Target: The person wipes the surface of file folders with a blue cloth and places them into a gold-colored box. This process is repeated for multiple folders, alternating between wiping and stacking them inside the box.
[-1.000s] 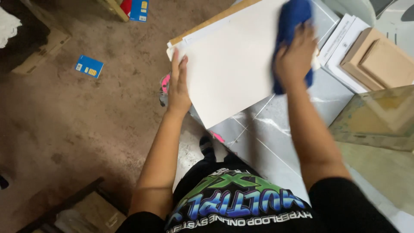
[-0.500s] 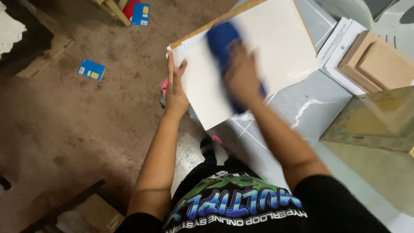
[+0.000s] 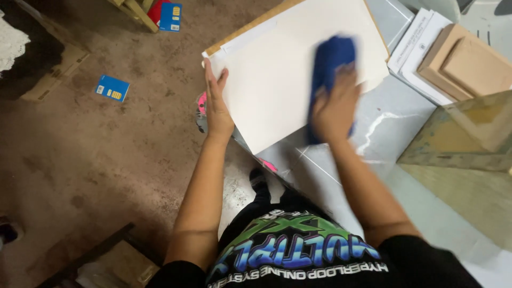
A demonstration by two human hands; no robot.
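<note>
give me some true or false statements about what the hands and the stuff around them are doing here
1. The right hand presses a blue cloth onto the white panel. True.
2. The left hand holds a spray bottle. False: it lies flat on the panel's left edge, holding nothing.
3. The white panel lies on the brown floor. False: it rests on a grey work surface, overhanging its edge.
4. A small blue card lies on the floor left of the left hand. True.
5. The tan boards sit on top of the white panel. False: they lie beside it, to the right, on stacked white sheets.
</note>
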